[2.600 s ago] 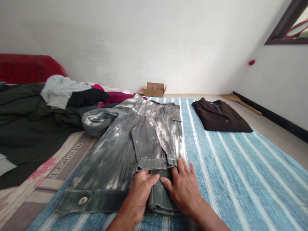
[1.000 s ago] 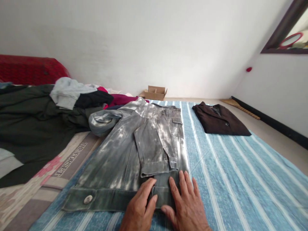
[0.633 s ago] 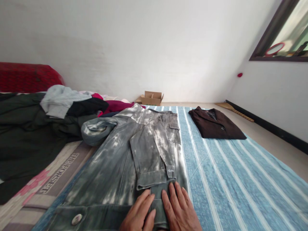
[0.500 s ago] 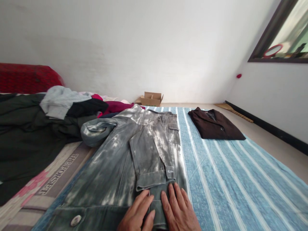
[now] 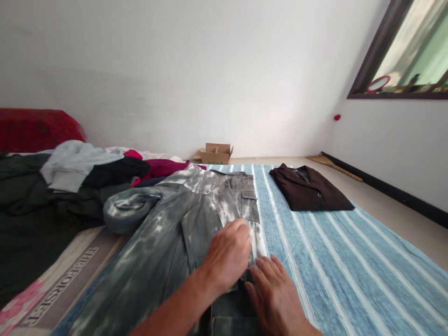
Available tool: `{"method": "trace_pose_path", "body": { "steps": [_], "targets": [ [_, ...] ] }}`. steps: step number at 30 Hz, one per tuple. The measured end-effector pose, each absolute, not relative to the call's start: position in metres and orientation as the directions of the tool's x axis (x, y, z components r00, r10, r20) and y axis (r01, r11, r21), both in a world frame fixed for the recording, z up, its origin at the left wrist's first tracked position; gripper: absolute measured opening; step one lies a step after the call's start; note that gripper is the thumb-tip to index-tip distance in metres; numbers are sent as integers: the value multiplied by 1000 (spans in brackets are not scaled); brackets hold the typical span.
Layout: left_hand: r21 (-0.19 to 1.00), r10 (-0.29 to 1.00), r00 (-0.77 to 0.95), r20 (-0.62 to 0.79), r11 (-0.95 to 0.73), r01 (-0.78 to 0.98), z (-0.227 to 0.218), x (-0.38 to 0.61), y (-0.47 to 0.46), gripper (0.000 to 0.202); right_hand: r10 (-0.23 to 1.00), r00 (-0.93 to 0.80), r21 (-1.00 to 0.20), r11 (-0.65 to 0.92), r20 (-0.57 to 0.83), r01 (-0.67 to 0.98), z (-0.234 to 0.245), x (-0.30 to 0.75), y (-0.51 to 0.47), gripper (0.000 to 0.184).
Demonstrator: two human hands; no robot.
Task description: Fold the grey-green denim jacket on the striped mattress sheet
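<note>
Left hand (image 5: 227, 256) flat, fingers spread, pressed on the folded sleeve of the faded grey denim jacket (image 5: 168, 238); nothing clamped in the grip. Right hand (image 5: 276, 294) just beside it, palm down, fingers apart, on the jacket's near edge. Jacket spread over the blue-and-white striped sheet (image 5: 336, 261). Folded dark brown jacket (image 5: 310, 193) well beyond the right hand. Heap of mixed clothes (image 5: 70, 182) far left of the left hand.

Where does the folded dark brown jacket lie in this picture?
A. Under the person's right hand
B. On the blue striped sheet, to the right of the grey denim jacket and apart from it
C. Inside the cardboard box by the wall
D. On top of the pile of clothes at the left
B: the dark brown jacket lies flat on the blue striped sheet, right of the grey denim jacket, with bare sheet between them.
</note>
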State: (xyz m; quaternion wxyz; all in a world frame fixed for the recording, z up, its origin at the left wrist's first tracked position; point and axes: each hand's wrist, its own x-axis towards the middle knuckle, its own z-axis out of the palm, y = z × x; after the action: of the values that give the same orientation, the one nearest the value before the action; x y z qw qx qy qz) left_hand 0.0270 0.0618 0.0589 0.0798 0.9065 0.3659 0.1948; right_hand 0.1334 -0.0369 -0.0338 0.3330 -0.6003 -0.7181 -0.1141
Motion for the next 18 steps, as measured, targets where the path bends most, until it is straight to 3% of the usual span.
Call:
{"method": "trace_pose_path", "body": {
  "steps": [4, 9, 13, 18],
  "targets": [
    [161, 672, 738, 57, -736, 658, 39, 103, 138, 29, 701, -47, -172, 239, 712, 956, -66, 118, -15, 24],
    [162, 742, 668, -59, -653, 739, -19, 138, 199, 59, 572, -78, -108, 283, 816, 953, -123, 112, -6, 40],
    [176, 761, 644, -77, -625, 760, -44, 129, 208, 70, 558, -45, -117, 251, 828, 961, -139, 114, -4, 48],
    [174, 814, 578, -64, -561, 809, -43, 127, 205, 75, 474, 36, -161, 226, 880, 961, -137, 103, 0, 52]
  ]
}}
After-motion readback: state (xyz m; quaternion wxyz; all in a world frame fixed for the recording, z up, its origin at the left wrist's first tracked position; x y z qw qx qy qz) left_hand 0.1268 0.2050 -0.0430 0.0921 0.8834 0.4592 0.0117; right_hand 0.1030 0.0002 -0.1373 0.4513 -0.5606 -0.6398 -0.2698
